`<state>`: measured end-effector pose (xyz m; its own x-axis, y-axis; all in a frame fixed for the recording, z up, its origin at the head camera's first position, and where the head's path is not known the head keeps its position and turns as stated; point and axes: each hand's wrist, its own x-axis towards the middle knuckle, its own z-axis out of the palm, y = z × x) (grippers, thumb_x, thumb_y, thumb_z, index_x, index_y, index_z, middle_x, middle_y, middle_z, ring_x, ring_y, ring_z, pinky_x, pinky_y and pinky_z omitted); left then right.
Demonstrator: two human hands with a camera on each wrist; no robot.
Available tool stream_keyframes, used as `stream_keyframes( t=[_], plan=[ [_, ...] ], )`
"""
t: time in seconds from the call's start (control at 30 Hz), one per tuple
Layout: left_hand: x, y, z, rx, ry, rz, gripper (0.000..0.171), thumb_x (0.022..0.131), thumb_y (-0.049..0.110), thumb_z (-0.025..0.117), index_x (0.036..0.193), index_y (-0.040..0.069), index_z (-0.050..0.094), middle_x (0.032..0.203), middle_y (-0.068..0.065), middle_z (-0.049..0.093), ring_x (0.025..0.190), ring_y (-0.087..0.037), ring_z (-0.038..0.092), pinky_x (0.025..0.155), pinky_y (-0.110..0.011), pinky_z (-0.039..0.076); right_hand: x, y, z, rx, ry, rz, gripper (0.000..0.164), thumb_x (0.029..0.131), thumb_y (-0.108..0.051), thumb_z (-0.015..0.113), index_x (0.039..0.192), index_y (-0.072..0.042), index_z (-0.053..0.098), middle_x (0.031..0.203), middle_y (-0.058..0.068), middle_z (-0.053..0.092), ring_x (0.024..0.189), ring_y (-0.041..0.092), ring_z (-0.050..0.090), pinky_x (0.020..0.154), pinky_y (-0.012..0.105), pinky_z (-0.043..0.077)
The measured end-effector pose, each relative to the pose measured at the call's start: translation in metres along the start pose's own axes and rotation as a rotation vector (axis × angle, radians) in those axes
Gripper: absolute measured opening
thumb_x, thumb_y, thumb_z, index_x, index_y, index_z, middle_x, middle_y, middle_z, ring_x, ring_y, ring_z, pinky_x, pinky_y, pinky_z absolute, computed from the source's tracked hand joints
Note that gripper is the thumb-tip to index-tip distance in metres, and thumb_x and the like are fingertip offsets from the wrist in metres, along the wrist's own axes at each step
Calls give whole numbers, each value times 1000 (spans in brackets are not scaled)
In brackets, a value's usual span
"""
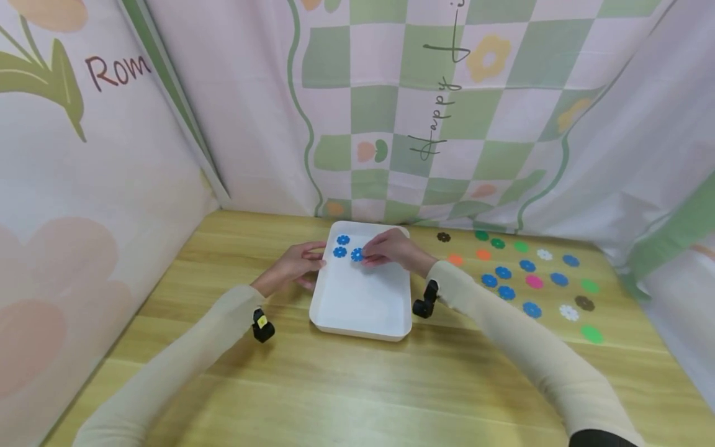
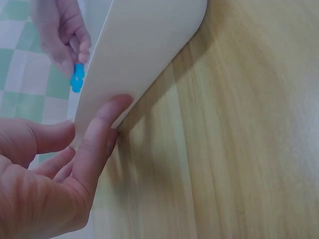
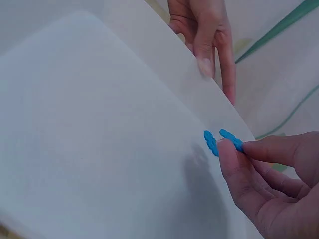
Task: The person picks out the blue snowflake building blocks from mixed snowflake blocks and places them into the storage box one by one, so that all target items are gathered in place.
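Note:
A shallow white tray (image 1: pixel 362 304) lies on the table. My left hand (image 1: pixel 293 264) holds its left edge; in the left wrist view the thumb (image 2: pixel 56 137) is at the rim and the fingers lie against the outer wall. Over the tray, my right hand (image 1: pixel 393 246) pinches a blue flower-shaped disc (image 1: pixel 356 254) between thumb and fingertips. Two more blue discs, a far one (image 1: pixel 343 239) and a nearer one (image 1: pixel 340 252), lie near the tray's far left corner. Another blue disc (image 3: pixel 211 143) shows beside the pinched one in the right wrist view.
Several flower-shaped discs are spread on the wooden table (image 1: pixel 357 391) to the right of the tray, among them a blue disc (image 1: pixel 532 309), a pink disc (image 1: pixel 534 282), a green disc (image 1: pixel 592 334) and a white disc (image 1: pixel 569 312). A patterned curtain (image 1: pixel 374 118) hangs behind.

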<state>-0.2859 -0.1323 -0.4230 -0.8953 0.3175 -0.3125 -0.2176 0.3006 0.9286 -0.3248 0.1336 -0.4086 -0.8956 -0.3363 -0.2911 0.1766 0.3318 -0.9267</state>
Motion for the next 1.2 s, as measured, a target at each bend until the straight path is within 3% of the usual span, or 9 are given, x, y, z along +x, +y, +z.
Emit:
stream_keyframes(
  t=[0.13, 0.47, 0.87, 1.2],
  plan=[
    [-1, 1, 0, 4, -5, 13, 60, 107, 7, 58, 163, 10, 36, 159, -23, 47, 132, -42, 61, 73, -37, 68, 5, 0, 15, -56, 4, 7, 25, 99, 1, 67, 119, 16, 69, 107, 27, 77, 76, 15, 77, 80, 31, 67],
    [0, 0, 0, 15, -5, 8, 58, 107, 8, 58, 162, 10, 37, 159, -24, 47, 132, -42, 60, 71, -36, 68, 16, 0, 43, -26, 14, 83, 22, 96, 1, 71, 113, 16, 70, 92, 25, 78, 67, 18, 77, 71, 31, 67],
    [-1, 2, 1, -7, 4, -3, 59, 107, 6, 58, 162, 9, 37, 159, -27, 45, 133, -44, 59, 68, -35, 68, 25, 0, 57, -148, 43, 8, 7, 94, 1, 73, 93, 7, 69, 67, 8, 70, 53, 12, 67, 58, 25, 64],
    [0, 0, 0, -9, 0, -6, 59, 107, 6, 57, 162, 9, 36, 161, -27, 42, 134, -44, 58, 68, -34, 67, 22, -6, 55, -247, 7, -75, 7, 96, -1, 70, 96, 6, 70, 73, 10, 71, 59, 12, 67, 59, 23, 62]
  ],
)
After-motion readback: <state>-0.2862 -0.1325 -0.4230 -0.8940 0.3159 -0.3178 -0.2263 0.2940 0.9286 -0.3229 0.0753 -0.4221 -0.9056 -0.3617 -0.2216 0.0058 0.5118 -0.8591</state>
